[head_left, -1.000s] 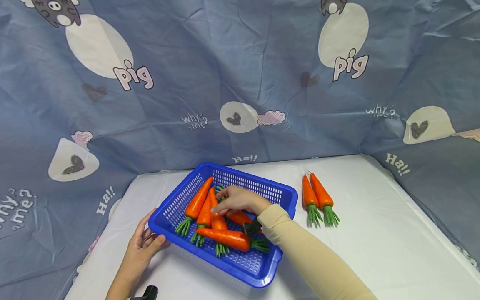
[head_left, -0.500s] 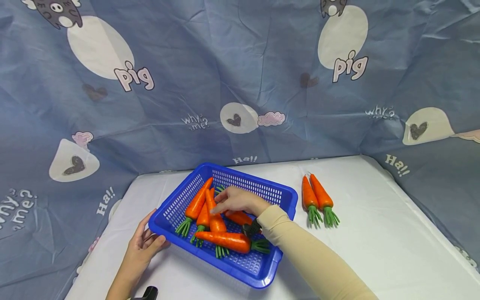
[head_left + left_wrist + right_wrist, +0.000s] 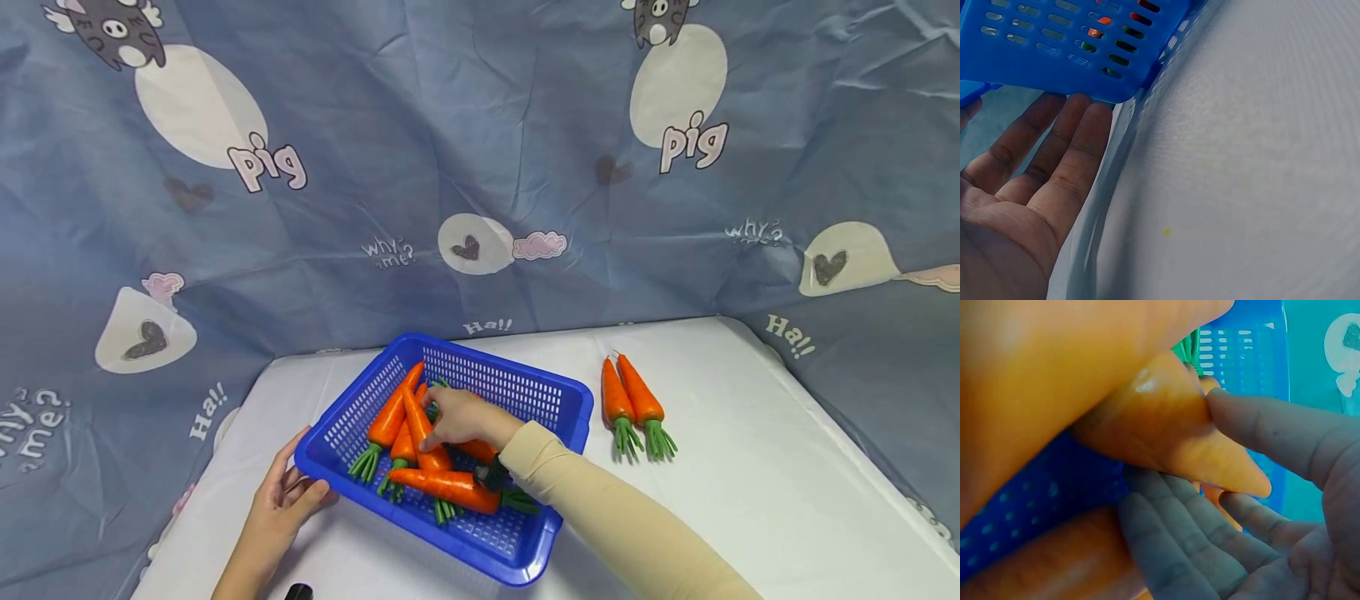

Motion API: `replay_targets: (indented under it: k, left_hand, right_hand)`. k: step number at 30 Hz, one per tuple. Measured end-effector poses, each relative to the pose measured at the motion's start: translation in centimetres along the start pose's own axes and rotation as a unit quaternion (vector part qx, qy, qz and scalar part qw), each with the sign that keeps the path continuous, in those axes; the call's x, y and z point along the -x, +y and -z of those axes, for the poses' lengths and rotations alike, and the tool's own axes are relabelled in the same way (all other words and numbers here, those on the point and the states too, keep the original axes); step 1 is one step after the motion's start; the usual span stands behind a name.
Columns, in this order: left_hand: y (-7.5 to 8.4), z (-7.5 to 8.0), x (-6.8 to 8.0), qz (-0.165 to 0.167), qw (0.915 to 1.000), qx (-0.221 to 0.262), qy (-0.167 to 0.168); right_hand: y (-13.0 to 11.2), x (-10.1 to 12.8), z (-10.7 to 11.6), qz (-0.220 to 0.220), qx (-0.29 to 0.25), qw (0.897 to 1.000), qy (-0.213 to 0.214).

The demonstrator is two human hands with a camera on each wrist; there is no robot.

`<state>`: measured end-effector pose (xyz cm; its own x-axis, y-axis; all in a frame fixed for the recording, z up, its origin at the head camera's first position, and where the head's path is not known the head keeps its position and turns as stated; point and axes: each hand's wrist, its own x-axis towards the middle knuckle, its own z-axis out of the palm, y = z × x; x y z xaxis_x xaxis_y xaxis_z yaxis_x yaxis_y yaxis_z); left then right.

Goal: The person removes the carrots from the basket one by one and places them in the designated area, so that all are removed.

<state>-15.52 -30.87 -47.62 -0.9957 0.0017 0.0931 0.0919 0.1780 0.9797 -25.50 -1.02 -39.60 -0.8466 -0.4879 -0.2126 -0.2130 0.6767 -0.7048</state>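
Observation:
A blue plastic basket (image 3: 431,537) with slotted walls holds several orange carrots with green tops. Inside it, my right hand (image 3: 463,418) pinches one carrot (image 3: 417,421) between thumb and fingers. The right wrist view shows the thumb on one side of this carrot (image 3: 1166,425) and fingers along the other. Another carrot (image 3: 450,487) lies crosswise in front, over the lower end of the held one. At the basket's left corner, my left hand (image 3: 281,504) touches it from outside. In the left wrist view its fairly straight fingers (image 3: 1066,169) meet the basket's lower edge.
Two carrots (image 3: 630,400) lie side by side on the white table (image 3: 750,467), right of the basket. A blue printed cloth (image 3: 480,167) hangs behind the table and along its sides. One more carrot (image 3: 386,417) leans at the basket's left wall.
The right hand has shifted slightly left, and the tip of the pinched carrot has swung left over its neighbours. My left hand keeps its place at the basket corner. The head view has tilted slightly.

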Motion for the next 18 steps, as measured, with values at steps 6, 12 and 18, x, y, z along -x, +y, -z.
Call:
replay_targets:
  k: [6, 12, 18]
  left_hand:
    - [0.1, -0.1, -0.1, 0.001, 1.0000, -0.001, 0.002]
    - [0.2, -0.1, -0.2, 0.000, 1.0000, 0.006, -0.001]
    - [0.2, -0.1, 0.0, 0.005, 1.0000, 0.003, 0.003]
  right_hand:
    - [-0.3, 0.3, 0.1, 0.001, -0.057, 0.998, -0.012]
    - [-0.1, 0.2, 0.5, 0.005, -0.094, 0.996, 0.004]
    - [0.4, -0.3, 1.1, 0.020, -0.133, 0.990, 0.028]
